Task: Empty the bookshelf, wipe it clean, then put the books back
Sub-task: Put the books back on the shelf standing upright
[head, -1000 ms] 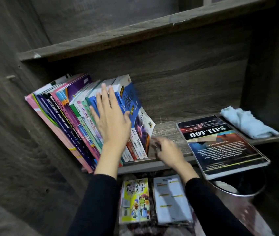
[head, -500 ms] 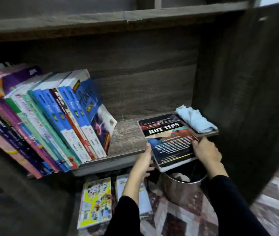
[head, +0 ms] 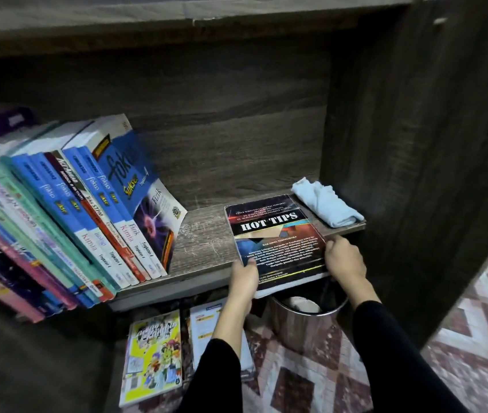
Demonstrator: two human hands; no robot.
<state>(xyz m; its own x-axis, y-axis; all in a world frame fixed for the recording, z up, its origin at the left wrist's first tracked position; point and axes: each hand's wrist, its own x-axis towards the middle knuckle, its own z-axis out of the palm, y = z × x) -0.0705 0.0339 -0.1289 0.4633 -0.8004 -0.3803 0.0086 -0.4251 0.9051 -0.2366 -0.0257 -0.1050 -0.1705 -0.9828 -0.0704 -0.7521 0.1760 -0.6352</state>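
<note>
Off the leaning row [head: 58, 219] — both hands onto HOT TIPS [head: 275, 234]

Compared with a second ago, no longer steadies the slanted books with the left hand [head: 244, 274]; brings it across to the flat book's near left corner instead. Barely shifts from the half-second frame. Pinches that corner with thumb on the cover and fingers curled underneath; clamps the opposite near corner with the right hand [head: 344, 259], curled round the edge, fingertips hidden.

Rests cover-up on the shelf board [head: 204, 242], gripped end jutting past the front edge — probably why fingers can slip under at all.

Just beyond the right-hand grip, keeps a pale blue cloth [head: 326, 202] bunched at the board's end, near the book's far corner. Left of the left-hand grip, leaves a stretch of bare scratched board, then the fokus volume [head: 141, 189], outermost of the row, tilting away from the hands. Straight below the grip, has a metal bin [head: 302, 326]; below and left of the left wrist, a yellow comic [head: 153, 356] and a white book [head: 207, 323] flat on the floor.

Looks like the putting-back stage: cloth set aside, most books shelved. Probably calls for lifting with both hands, turning upright and leaning into that gap. Risks a slip into the bin if either pinch loosens.
</note>
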